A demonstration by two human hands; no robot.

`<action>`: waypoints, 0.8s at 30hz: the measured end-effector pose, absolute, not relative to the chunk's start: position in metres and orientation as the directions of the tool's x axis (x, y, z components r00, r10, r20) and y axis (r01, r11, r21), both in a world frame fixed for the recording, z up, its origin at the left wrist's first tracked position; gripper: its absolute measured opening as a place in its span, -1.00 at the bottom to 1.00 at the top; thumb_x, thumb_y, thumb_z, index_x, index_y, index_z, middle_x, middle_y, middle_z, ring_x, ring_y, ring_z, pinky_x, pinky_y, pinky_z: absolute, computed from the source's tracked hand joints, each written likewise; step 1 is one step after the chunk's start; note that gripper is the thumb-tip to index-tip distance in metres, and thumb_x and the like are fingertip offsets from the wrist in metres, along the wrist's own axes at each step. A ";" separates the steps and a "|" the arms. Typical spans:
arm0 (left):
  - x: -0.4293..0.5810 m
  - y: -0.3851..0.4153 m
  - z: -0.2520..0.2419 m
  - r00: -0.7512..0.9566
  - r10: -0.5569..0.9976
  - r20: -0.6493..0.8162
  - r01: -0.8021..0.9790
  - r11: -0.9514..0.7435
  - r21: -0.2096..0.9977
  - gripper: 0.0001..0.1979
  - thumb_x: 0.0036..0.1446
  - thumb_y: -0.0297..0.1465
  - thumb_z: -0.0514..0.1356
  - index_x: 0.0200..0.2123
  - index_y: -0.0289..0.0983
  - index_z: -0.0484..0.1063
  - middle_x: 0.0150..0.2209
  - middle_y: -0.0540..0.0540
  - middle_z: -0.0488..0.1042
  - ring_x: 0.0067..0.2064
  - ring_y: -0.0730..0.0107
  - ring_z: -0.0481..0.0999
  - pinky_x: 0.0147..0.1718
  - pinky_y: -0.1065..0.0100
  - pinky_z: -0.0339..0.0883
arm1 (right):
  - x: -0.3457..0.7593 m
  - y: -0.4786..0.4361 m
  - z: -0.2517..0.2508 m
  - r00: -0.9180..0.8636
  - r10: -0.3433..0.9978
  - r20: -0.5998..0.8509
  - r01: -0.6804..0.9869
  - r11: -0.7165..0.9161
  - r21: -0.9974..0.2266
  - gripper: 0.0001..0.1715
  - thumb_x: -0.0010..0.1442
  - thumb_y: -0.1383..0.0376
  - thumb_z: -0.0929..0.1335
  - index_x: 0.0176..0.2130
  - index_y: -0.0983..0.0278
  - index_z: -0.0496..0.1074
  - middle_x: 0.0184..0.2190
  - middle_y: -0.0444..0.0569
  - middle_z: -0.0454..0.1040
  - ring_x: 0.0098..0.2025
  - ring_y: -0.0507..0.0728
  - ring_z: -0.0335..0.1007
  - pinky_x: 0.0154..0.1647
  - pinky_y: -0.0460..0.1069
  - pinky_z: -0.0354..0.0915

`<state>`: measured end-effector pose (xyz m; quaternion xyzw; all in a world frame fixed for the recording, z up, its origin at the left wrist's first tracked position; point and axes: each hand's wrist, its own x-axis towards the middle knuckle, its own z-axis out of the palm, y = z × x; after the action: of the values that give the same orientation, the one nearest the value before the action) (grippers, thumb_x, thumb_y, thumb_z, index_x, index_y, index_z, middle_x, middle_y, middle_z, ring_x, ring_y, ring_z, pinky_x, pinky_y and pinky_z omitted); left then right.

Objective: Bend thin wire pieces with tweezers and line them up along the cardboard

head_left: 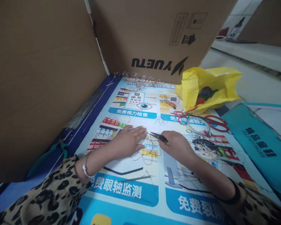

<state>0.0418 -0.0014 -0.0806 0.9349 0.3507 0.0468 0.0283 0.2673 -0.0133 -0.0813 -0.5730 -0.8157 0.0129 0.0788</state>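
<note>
My left hand (128, 140) lies flat on a printed poster (131, 193), fingers stretched out and pressing on thin wire loops (148, 156). My right hand (178, 145) is closed around small dark pliers (159, 137), whose tips point left toward the fingertips of the left hand. Both arms wear leopard-print sleeves, and a silver bangle (85, 165) sits on the left wrist.
Cardboard walls (42, 78) stand at the left and back. A yellow plastic bag (208, 89) with coloured items lies at the back right, with red rings (216, 122) and tangled wire beside it. A teal bag (259, 147) lies right. A bundle of straight wires (84, 109) rests along the left wall.
</note>
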 end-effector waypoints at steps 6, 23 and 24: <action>0.044 -0.002 -0.082 0.734 0.674 0.085 0.664 -0.738 0.121 -0.53 0.20 -0.19 -0.04 0.15 -0.21 0.12 0.20 -0.13 0.13 0.23 0.29 0.07 0.14 0.18 -0.11 | 0.267 -0.011 -0.086 -0.322 0.936 0.143 0.941 0.333 -0.066 -0.81 0.12 0.23 0.20 -0.39 0.26 0.33 -0.46 -0.05 0.42 -0.39 0.09 0.28 -0.39 -0.06 0.04; 0.040 0.008 -0.083 0.438 0.836 0.330 0.690 -0.548 0.473 -0.73 0.16 -0.38 0.04 -0.08 -0.23 0.36 -0.10 -0.11 0.47 -0.05 0.29 0.41 -0.05 0.17 0.22 | 0.277 -0.007 -0.095 -0.306 0.888 0.344 0.859 0.413 -0.301 -0.73 0.16 0.16 0.20 -0.40 0.26 0.34 -0.47 -0.04 0.39 -0.36 0.09 0.27 -0.34 -0.05 0.14; 0.039 0.009 -0.083 0.422 0.844 0.330 0.694 -0.535 0.482 -0.75 0.15 -0.38 0.05 -0.10 -0.23 0.37 -0.15 -0.10 0.48 -0.09 0.30 0.42 -0.07 0.17 0.23 | 0.278 -0.007 -0.095 -0.298 0.885 0.358 0.854 0.414 -0.314 -0.73 0.16 0.15 0.20 -0.40 0.26 0.34 -0.47 -0.04 0.38 -0.37 0.09 0.27 -0.35 -0.05 0.15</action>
<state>0.0394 0.0088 -0.0832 0.8319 0.4622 0.2748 0.1372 0.2777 -0.0069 -0.0948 -0.5402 -0.8049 0.0317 0.2435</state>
